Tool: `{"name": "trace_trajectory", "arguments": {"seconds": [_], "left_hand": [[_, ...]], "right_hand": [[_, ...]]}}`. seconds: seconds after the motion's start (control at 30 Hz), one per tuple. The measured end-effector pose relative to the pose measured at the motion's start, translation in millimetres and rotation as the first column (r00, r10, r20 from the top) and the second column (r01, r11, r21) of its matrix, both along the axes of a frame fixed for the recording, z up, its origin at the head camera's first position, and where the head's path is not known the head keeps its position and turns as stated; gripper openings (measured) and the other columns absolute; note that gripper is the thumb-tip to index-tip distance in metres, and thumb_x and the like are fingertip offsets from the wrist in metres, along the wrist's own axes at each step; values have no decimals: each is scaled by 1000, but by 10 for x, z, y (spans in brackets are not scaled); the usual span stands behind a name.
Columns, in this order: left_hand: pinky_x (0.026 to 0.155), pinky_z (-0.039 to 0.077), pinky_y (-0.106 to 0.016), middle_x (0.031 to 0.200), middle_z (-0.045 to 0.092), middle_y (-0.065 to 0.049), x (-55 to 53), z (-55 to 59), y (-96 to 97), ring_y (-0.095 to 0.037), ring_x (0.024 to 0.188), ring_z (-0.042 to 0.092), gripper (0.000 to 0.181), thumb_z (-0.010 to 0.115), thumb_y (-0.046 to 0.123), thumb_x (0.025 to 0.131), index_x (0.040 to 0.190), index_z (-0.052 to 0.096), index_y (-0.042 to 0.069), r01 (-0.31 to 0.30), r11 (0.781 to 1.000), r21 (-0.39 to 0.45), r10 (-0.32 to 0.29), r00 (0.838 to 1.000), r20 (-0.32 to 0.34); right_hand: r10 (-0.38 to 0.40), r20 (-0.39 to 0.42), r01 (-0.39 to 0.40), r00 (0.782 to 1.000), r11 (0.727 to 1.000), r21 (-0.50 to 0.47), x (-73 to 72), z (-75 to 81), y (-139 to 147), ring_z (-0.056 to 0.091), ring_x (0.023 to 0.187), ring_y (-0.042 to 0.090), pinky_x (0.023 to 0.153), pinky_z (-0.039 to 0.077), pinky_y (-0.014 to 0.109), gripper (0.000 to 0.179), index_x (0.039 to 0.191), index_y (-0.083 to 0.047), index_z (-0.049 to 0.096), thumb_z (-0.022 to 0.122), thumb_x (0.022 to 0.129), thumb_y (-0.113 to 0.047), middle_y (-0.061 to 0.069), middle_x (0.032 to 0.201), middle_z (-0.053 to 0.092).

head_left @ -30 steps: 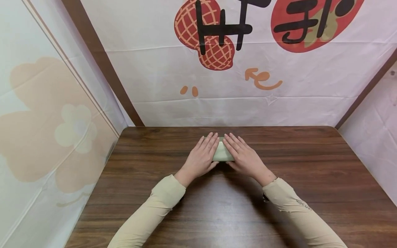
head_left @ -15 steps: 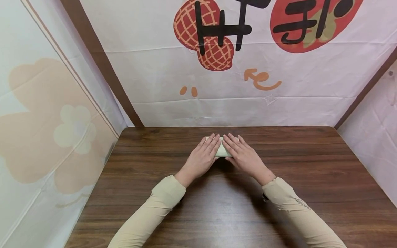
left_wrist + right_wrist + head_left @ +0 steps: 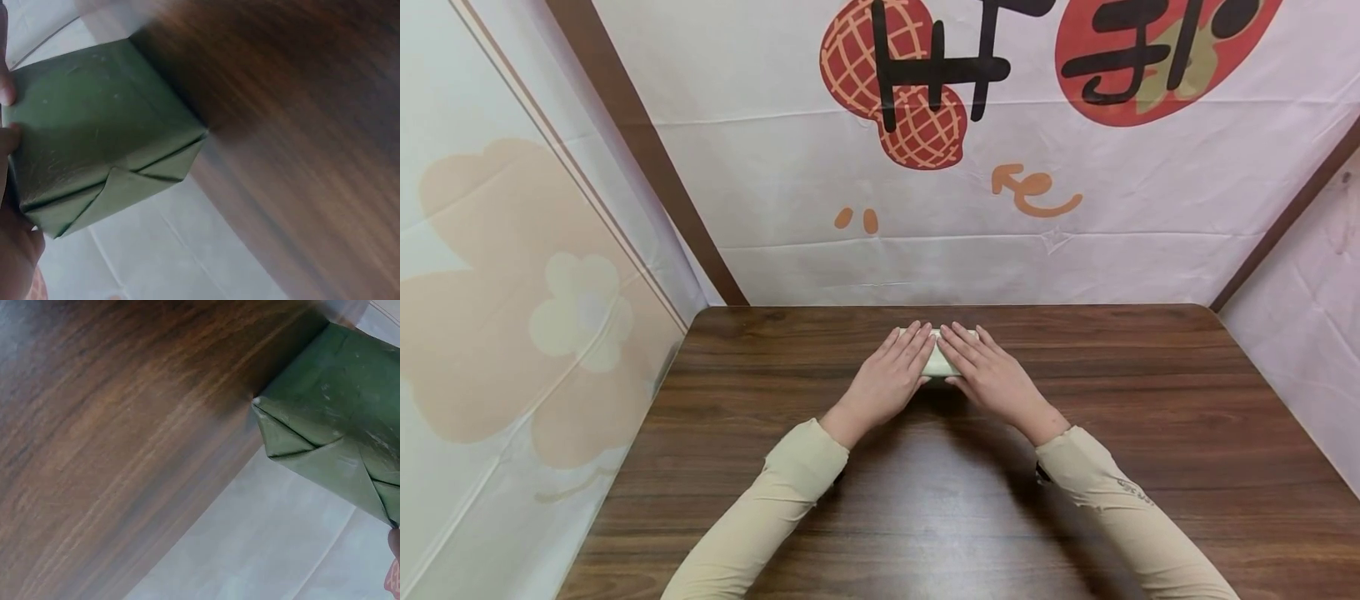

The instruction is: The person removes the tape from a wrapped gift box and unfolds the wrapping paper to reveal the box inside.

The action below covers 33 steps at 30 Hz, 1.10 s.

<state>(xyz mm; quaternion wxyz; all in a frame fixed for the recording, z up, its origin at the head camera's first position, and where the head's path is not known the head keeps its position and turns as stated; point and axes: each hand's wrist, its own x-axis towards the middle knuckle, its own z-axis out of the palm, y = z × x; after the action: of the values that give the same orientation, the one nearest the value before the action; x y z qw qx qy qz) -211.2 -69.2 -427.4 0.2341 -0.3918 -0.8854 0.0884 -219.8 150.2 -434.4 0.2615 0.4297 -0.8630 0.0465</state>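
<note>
A small box-like package (image 3: 937, 360) wrapped in green material stands near the table's far edge. It looks pale green from above and darker in both wrist views. My left hand (image 3: 886, 375) holds its left part, the fingers lying over the top and the thumb at the near edge. Mirroring it, my right hand (image 3: 994, 379) holds the right part. Between the two hands only a strip of the package shows. Folded flaps close its end, seen on the package (image 3: 106, 125) in the left wrist view and again on the package (image 3: 337, 419) in the right wrist view.
The brown wood-grain table (image 3: 910, 517) spreads out in front of the person. Behind it hangs a white printed backdrop (image 3: 775, 192), close to the table's far edge. Another printed sheet (image 3: 512, 333) borders the left side.
The package has tilted in the hands: its visible face looks shorter and paler, and its near edge has shifted slightly away from the person. Both thumbs moved slightly with it; the forearms hardly moved.
</note>
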Motion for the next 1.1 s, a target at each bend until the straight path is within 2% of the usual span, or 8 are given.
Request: {"name": "trace_trajectory", "arguments": {"seconds": [0.2,0.47,0.77,1.1], "left_hand": [[112,21,-38,147,36,-17,-19,76,16,-27,138,30,54,47,30,100,142,39,-2,-10,1000,-13,11,996,90],[113,19,-39,149,32,-16,-19,112,50,-27,139,26,55,42,33,101,144,36,-1,-42,999,8,39,974,224],[113,16,-39,150,32,-13,-3,101,81,-25,140,24,56,42,35,101,144,36,1,-72,997,26,62,959,275],[113,18,-40,149,35,-13,9,108,106,-25,139,27,55,41,36,101,144,37,2,-81,996,41,65,952,298]], "right_hand": [[-12,71,10,997,1000,27,-13,72,-1,40,131,31,108,28,47,59,137,3,46,67,87,-21,18,140,46],[10,144,-14,990,999,32,-28,128,28,40,131,31,106,31,49,58,138,2,46,66,89,-22,18,140,45],[38,276,-35,961,999,-14,-38,166,58,40,131,30,106,29,50,54,138,2,46,61,92,-22,16,140,47],[82,348,-70,934,996,-46,-72,201,95,42,130,31,104,31,52,52,137,1,47,62,92,-20,16,140,47]]}}
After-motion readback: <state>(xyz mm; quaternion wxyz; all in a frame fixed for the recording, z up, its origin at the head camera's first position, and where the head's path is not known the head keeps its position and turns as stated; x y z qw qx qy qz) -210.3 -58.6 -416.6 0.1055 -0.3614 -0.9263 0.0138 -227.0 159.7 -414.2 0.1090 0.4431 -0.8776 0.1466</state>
